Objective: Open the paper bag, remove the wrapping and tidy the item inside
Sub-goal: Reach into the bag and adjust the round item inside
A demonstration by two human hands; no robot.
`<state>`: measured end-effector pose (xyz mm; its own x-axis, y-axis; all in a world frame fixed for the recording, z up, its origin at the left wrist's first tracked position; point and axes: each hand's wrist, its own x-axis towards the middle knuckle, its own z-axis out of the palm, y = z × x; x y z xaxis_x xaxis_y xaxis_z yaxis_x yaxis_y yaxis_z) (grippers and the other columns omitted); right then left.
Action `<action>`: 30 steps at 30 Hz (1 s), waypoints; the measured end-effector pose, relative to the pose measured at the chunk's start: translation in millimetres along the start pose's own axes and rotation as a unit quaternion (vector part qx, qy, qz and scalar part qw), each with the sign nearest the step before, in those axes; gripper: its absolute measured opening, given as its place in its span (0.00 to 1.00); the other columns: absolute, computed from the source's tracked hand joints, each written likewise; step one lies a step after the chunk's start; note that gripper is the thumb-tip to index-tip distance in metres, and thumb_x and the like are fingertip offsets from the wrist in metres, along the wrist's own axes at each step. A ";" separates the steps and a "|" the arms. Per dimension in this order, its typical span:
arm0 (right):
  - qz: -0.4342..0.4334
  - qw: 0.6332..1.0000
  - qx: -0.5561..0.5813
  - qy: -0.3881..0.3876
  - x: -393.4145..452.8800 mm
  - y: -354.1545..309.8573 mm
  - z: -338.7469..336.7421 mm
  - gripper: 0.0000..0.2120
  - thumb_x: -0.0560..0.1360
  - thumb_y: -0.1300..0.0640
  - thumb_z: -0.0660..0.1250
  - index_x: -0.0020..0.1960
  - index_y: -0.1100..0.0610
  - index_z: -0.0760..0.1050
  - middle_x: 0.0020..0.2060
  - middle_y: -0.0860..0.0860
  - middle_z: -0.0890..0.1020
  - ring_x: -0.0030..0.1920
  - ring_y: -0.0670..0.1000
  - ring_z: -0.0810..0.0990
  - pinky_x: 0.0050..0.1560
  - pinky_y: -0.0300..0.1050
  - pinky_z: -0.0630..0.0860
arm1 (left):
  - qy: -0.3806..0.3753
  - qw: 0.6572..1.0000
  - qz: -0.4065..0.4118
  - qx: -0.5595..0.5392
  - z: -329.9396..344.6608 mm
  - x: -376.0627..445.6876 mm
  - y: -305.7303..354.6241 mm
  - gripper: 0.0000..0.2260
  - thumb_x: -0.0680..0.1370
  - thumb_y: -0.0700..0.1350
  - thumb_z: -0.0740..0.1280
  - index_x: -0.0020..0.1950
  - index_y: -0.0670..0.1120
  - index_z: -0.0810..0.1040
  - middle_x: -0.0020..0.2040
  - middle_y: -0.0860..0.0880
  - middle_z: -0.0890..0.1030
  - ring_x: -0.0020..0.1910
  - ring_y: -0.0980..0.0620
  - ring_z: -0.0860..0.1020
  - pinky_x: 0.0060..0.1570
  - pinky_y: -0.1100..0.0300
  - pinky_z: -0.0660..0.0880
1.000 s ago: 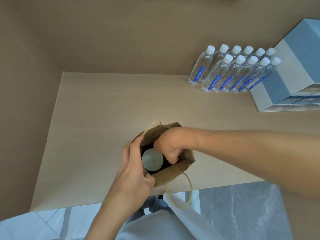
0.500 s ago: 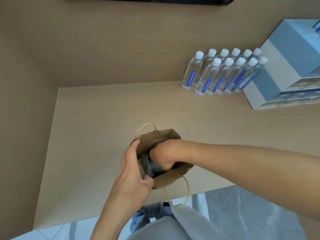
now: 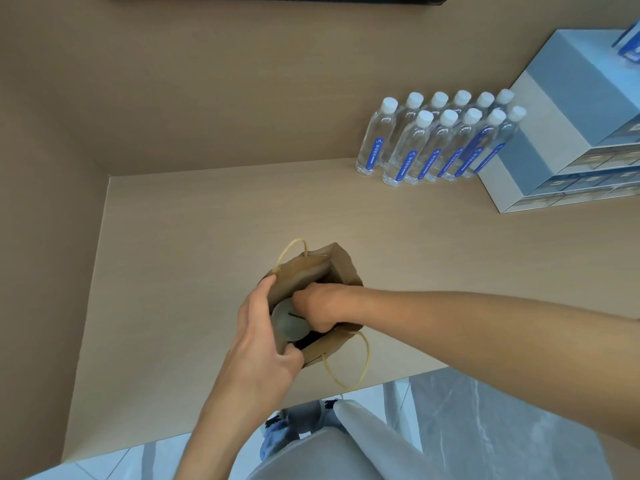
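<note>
A small brown paper bag with yellow cord handles stands open near the table's front edge. My left hand clasps the bag's left rim, thumb on the near edge and fingers on the outer wall. My right hand reaches into the mouth from the right, fingers curled around a round grey-green item whose flat top shows at the opening. The item's lower part is hidden inside the bag.
The light wooden table sits in a corner with walls at the left and back. Several clear water bottles stand at the back right beside stacked blue-and-white boxes. Grey floor and my legs show below the table's front edge.
My right hand has pulled the round item up toward the bag's mouth, so its top shows again. The bag's far wall has spread wider. The view has tilted slightly.
</note>
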<state>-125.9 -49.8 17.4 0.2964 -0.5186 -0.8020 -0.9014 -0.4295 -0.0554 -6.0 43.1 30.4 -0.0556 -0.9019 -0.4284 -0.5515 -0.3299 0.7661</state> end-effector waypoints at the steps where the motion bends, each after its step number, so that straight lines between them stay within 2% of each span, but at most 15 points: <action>1: -0.003 1.000 0.007 0.006 0.4 -2.1 0.4 0.11 0.76 0.67 0.65 0.59 0.64 0.75 0.49 0.59 0.79 0.42 0.57 0.78 0.31 0.45 0.71 | -0.001 1.000 0.000 0.002 -0.7 -0.4 0.7 0.39 0.73 0.38 0.64 0.72 0.68 0.49 0.70 0.33 0.67 0.61 0.37 0.73 0.35 0.68 0.65; 2: -0.004 1.000 0.014 0.009 0.9 -3.4 0.3 0.12 0.76 0.68 0.65 0.59 0.65 0.75 0.50 0.59 0.80 0.42 0.57 0.78 0.33 0.45 0.72 | -0.003 1.000 0.001 0.003 -1.5 -0.9 1.1 0.39 0.73 0.38 0.64 0.73 0.67 0.49 0.71 0.33 0.67 0.62 0.37 0.73 0.36 0.67 0.65; 5: 0.013 1.000 0.021 0.007 0.1 -4.4 -2.6 0.11 0.75 0.70 0.65 0.57 0.67 0.76 0.35 0.58 0.76 0.29 0.55 0.75 0.23 0.43 0.70 | -0.009 1.000 0.001 -0.003 -4.6 -2.0 1.5 0.39 0.73 0.38 0.64 0.73 0.67 0.49 0.70 0.35 0.68 0.64 0.35 0.72 0.43 0.58 0.72; 7: 0.032 0.999 0.011 0.010 -1.6 -2.7 -6.3 0.11 0.75 0.70 0.65 0.57 0.66 0.77 0.30 0.57 0.72 0.25 0.53 0.72 0.21 0.43 0.69 | -0.006 1.000 0.002 -0.006 -5.9 -2.5 1.6 0.39 0.73 0.38 0.64 0.73 0.67 0.49 0.70 0.37 0.69 0.63 0.36 0.72 0.52 0.52 0.74; 10: 0.043 0.999 -0.003 0.014 -3.8 0.2 -12.2 0.11 0.77 0.67 0.64 0.59 0.65 0.76 0.30 0.55 0.70 0.25 0.51 0.70 0.20 0.42 0.66 | 0.001 1.000 0.007 -0.016 -4.4 -2.4 0.4 0.39 0.73 0.38 0.64 0.73 0.67 0.49 0.70 0.42 0.69 0.58 0.42 0.73 0.47 0.60 0.70; 13: 0.037 0.999 -0.010 0.014 -3.2 1.1 -15.8 0.11 0.78 0.64 0.63 0.60 0.63 0.76 0.36 0.55 0.76 0.28 0.52 0.72 0.21 0.42 0.66 | 0.000 0.999 0.011 -0.042 -3.6 -2.7 1.5 0.39 0.74 0.38 0.64 0.73 0.68 0.48 0.73 0.52 0.65 0.59 0.52 0.70 0.54 0.60 0.66; 15: 0.022 0.999 -0.032 -0.003 -2.6 -1.4 -15.4 0.10 0.78 0.61 0.65 0.58 0.61 0.76 0.39 0.54 0.78 0.29 0.52 0.73 0.21 0.42 0.67 | -0.002 0.998 0.015 -0.054 -4.9 -1.4 1.7 0.39 0.74 0.38 0.64 0.72 0.68 0.49 0.74 0.56 0.63 0.60 0.54 0.68 0.56 0.60 0.65; 17: 0.015 0.998 -0.060 -0.033 -0.4 -4.3 -11.5 0.08 0.77 0.62 0.66 0.55 0.61 0.77 0.34 0.54 0.76 0.26 0.51 0.71 0.20 0.40 0.67 | -0.002 0.998 0.019 -0.058 -6.4 0.4 2.2 0.39 0.74 0.37 0.64 0.71 0.70 0.49 0.73 0.55 0.65 0.62 0.52 0.70 0.55 0.60 0.66; 18: 0.016 0.997 -0.065 -0.038 0.2 -5.3 -9.7 0.08 0.77 0.64 0.66 0.56 0.62 0.78 0.35 0.55 0.77 0.28 0.52 0.72 0.20 0.40 0.67 | -0.002 0.998 0.023 -0.058 -6.8 1.2 2.5 0.38 0.74 0.37 0.64 0.70 0.70 0.50 0.73 0.55 0.65 0.63 0.52 0.70 0.55 0.60 0.67; 20: 0.024 0.998 -0.052 -0.016 1.5 -5.4 -6.4 0.11 0.76 0.67 0.66 0.59 0.63 0.77 0.43 0.57 0.79 0.35 0.54 0.76 0.24 0.42 0.70 | 0.000 0.998 0.028 -0.054 -7.1 2.0 3.4 0.39 0.74 0.37 0.64 0.70 0.71 0.50 0.73 0.55 0.66 0.64 0.52 0.70 0.56 0.60 0.68; 23: 0.034 0.999 -0.032 0.017 1.3 -5.0 -3.0 0.14 0.75 0.67 0.68 0.60 0.64 0.75 0.50 0.58 0.79 0.40 0.57 0.77 0.34 0.45 0.75 | 0.000 0.998 0.028 -0.049 -8.0 3.0 4.3 0.39 0.74 0.38 0.64 0.71 0.70 0.49 0.73 0.56 0.65 0.65 0.52 0.70 0.59 0.58 0.70; 26: 0.032 0.999 -0.023 0.025 2.1 -4.2 -1.6 0.15 0.75 0.67 0.68 0.61 0.63 0.75 0.53 0.58 0.79 0.41 0.57 0.77 0.31 0.45 0.73 | -0.002 0.999 0.027 -0.045 -9.0 4.0 5.4 0.39 0.74 0.38 0.64 0.71 0.71 0.48 0.74 0.55 0.66 0.66 0.50 0.71 0.61 0.53 0.72; 28: 0.029 0.999 -0.016 0.025 3.1 -3.1 -1.7 0.16 0.75 0.67 0.68 0.62 0.63 0.74 0.54 0.58 0.79 0.41 0.57 0.76 0.33 0.45 0.73 | -0.003 0.999 0.026 -0.045 -9.4 3.5 7.0 0.39 0.74 0.38 0.64 0.71 0.70 0.49 0.73 0.54 0.66 0.66 0.50 0.70 0.63 0.51 0.72; 30: 0.027 0.999 -0.021 0.017 2.2 -1.1 -2.3 0.15 0.75 0.67 0.68 0.61 0.63 0.74 0.50 0.59 0.78 0.41 0.56 0.76 0.36 0.45 0.73 | -0.002 0.999 0.023 -0.045 -9.0 2.7 8.5 0.39 0.74 0.38 0.64 0.71 0.70 0.49 0.73 0.54 0.66 0.66 0.50 0.70 0.63 0.50 0.73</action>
<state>-123.5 -52.1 17.1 0.2580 -0.5663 -0.7828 -0.9028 -0.4298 0.0134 -3.3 35.3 40.1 -0.0834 -0.9157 -0.3931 -0.4716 -0.3112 0.8251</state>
